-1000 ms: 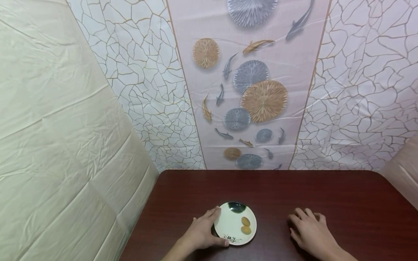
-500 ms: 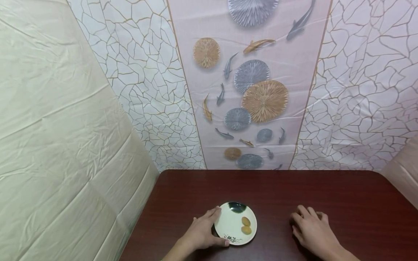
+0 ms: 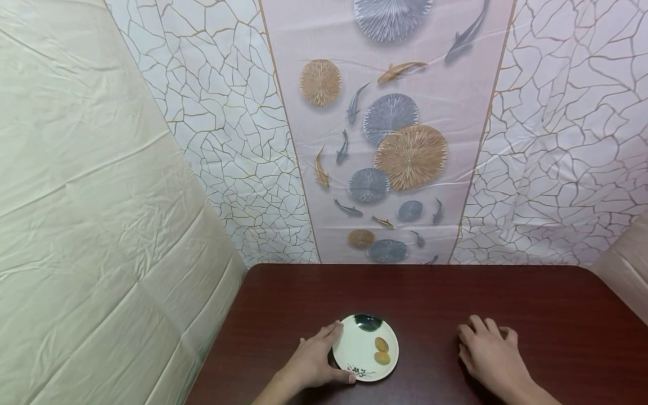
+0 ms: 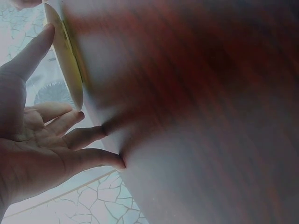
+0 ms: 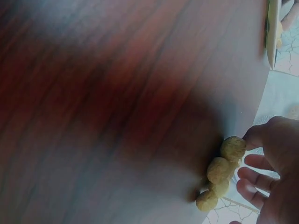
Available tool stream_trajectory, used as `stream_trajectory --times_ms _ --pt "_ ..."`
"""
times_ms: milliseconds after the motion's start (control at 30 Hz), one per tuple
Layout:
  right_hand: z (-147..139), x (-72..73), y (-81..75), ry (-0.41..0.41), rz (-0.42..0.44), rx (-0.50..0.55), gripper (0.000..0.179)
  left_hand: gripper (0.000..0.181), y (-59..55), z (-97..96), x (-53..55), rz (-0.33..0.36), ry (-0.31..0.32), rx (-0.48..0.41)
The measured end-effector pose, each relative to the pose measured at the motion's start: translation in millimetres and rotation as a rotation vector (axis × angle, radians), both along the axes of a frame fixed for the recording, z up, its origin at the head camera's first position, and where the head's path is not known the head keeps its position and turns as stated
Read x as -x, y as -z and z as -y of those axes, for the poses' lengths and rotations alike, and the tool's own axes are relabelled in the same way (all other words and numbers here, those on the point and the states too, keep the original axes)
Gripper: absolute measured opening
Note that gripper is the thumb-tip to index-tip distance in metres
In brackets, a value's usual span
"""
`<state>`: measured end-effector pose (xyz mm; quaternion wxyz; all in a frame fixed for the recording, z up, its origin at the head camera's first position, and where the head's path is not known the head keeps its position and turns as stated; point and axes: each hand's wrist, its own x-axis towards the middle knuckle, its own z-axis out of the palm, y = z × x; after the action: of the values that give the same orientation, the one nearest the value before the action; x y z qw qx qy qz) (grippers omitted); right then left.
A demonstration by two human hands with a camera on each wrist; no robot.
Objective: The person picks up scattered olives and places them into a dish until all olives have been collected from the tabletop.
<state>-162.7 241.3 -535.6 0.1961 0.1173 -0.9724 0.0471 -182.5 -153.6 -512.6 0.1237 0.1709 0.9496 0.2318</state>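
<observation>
I see the left hand [image 3: 315, 359] spread wide against the round plate [image 3: 351, 349] on the desk [image 3: 425, 292]; of its two tan ovals [image 3: 382, 344], the upper slants, the lower lies crosswise. The right hand [image 3: 491, 355] arches over tan lumps [image 5: 218, 170], rowed diagonally in its wrist view; whether it grips, I can't tell.

Left hand [image 3: 315, 360] splayed, right hand [image 3: 492, 354] palm-down (fingers [image 5: 256, 178] bent)
</observation>
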Motion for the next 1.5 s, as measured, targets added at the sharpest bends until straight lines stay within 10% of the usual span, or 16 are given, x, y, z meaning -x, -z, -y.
stream_trajectory --times_ms 1500 --pt "1.0 8.0 -0.9 0.016 0.017 0.004 0.032 0.120 0.3 0.3 -1.1 -0.012 -0.001 -0.008"
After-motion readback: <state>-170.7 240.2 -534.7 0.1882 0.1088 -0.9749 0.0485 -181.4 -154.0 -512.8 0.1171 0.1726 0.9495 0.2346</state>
